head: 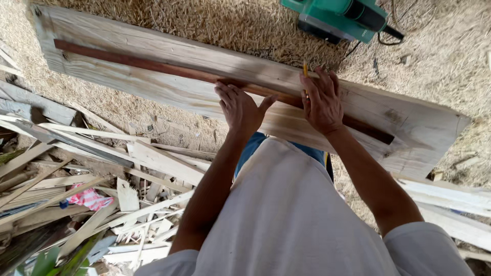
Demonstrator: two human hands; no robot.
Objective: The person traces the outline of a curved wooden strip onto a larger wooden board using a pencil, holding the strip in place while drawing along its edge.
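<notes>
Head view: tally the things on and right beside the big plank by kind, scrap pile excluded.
Pale wide plank: 1
Reddish-brown strip lying along it: 1
Yellow pencil, in the right hand: 1
Green power tool on the sawdust: 1
Total: 4
The left hand presses the strip.

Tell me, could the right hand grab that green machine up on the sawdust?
Probably yes. The right hand holds a pencil at the plank, and only bare sawdust lies between it and the green machine. It would need a stretch and a free hand.
</notes>
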